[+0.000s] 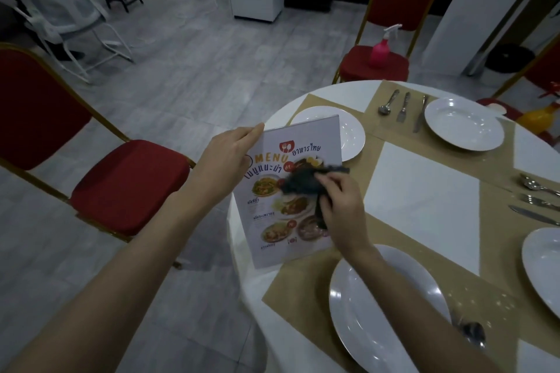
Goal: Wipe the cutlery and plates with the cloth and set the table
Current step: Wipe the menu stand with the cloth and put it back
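My left hand [225, 160] grips the left edge of a laminated menu card [281, 221], held tilted over the table's left rim. My right hand [342, 206] presses a dark cloth [303, 180] against the menu's face. White plates lie on tan placemats: one [351, 136] behind the menu, one [463, 123] at the far side, one [372, 312] near me partly under my right forearm, one [542, 266] at the right edge. A spoon, fork and knife [403, 107] lie left of the far plate. Another cutlery set [536, 197] lies at the right.
The round white table [424, 206] fills the right half. A red chair [100, 166] stands at the left. A second red chair [391, 39] at the back holds a pink spray bottle [380, 51]. A spoon [472, 333] lies beside the near plate.
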Demonstrator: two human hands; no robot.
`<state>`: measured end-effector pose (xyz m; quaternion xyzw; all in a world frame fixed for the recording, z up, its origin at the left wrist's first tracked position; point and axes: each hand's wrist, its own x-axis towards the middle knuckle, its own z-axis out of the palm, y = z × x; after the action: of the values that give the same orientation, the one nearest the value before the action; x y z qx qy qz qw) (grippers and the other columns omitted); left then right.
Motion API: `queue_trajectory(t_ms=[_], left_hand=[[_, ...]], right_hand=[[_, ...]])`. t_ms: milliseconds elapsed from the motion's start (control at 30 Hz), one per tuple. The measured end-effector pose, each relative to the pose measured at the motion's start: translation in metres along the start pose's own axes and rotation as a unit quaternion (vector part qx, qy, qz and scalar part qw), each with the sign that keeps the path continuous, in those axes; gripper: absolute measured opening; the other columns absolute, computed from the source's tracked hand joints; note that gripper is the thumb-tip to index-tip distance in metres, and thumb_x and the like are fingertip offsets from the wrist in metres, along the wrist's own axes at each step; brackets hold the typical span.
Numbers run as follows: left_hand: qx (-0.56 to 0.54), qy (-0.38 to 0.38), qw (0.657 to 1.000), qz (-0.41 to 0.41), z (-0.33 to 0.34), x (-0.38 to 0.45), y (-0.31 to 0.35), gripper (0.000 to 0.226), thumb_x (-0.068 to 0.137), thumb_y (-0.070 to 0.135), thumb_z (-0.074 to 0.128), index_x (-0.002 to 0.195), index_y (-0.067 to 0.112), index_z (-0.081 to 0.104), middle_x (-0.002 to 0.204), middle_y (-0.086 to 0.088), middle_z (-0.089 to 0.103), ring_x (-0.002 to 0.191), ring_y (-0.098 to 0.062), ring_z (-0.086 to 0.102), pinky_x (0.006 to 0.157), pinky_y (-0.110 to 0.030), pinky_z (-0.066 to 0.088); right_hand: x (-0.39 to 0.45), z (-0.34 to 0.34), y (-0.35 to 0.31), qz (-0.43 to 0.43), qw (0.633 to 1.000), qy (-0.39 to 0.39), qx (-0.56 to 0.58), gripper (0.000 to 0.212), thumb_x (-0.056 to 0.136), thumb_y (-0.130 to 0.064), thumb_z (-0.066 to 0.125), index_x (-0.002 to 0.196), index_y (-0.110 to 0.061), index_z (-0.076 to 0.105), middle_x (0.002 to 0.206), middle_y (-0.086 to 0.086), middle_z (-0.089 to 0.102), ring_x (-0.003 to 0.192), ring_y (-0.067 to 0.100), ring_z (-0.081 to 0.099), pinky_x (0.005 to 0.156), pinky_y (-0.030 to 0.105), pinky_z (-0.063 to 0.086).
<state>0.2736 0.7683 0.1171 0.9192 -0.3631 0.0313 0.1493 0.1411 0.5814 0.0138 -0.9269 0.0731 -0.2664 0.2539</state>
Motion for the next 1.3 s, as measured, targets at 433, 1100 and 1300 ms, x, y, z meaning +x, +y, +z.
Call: queue_trajectory(t_ms=[433, 1100, 1300], left_hand=[[-0.023, 0.035, 0.999, 0.014, 0.002, -0.006, 0.004, 0.058, 0.088, -0.008, 0.053, 0.143, 0.002, 0.039, 0.136, -0.019, 0.054, 0.119, -0.034, 0.053, 0.100, -0.041, 0.042], [-0.036, 0.051, 0.998, -0.003, 0.000, -0.022, 0.015, 0.054, 0.089, -0.004, 0.053, 0.142, 0.005, 0.042, 0.134, -0.015, 0.055, 0.119, -0.031, 0.052, 0.105, -0.042, 0.039], [-0.025, 0.056, 0.998, 0.012, 0.001, -0.022, 0.024, 0.055, 0.088, -0.006, 0.053, 0.141, 0.005, 0.044, 0.132, -0.015, 0.058, 0.117, -0.031, 0.054, 0.103, -0.043, 0.040]], right_hand=[[-0.075, 0.032, -0.004, -0.040, 0.991, -0.128, -0.005, 0.031, 0.072, 0.008, 0.073, 0.103, 0.004, 0.069, 0.101, 0.021, 0.065, 0.084, 0.036, 0.065, 0.067, 0.042, 0.059], [-0.048, 0.015, -0.007, -0.008, 0.995, -0.087, 0.042, 0.031, 0.084, -0.003, 0.067, 0.115, -0.001, 0.064, 0.111, 0.012, 0.059, 0.101, 0.024, 0.057, 0.084, 0.038, 0.057], [0.020, -0.008, -0.023, 0.031, 0.994, 0.088, 0.051, 0.034, 0.083, 0.004, 0.062, 0.116, -0.004, 0.064, 0.109, 0.010, 0.058, 0.101, 0.020, 0.053, 0.093, 0.022, 0.043]])
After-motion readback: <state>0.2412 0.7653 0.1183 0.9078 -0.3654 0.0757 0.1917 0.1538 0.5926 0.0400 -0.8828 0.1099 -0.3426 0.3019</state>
